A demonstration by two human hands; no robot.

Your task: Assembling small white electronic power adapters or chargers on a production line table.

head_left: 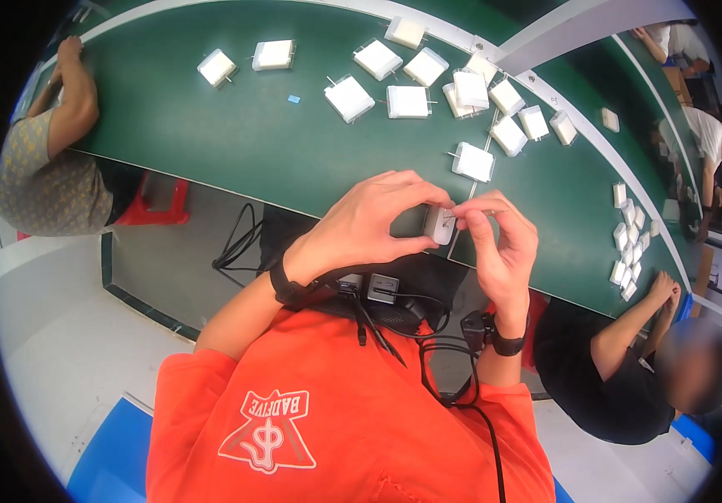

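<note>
My left hand (369, 220) grips a small white rectangular block (439, 230) between thumb and fingers, at the near edge of the green table. Its end face is turned towards my right hand (503, 243). There the right thumb and index finger pinch together at a thin wire or pin on that face; the fingers hide most of it. On the table beyond lies a similar white block (472, 162) in a clear sleeve, with thin metal pins sticking out. More such blocks (408, 101) are scattered farther back, some overlapping.
Two more blocks (274, 55) and a small blue piece (294, 99) lie at the far left of the green table (193, 126). A cluster of blocks (626, 239) is at the right. Co-workers sit left (51, 168) and right (612, 369). Black cables (239, 243) hang below the edge.
</note>
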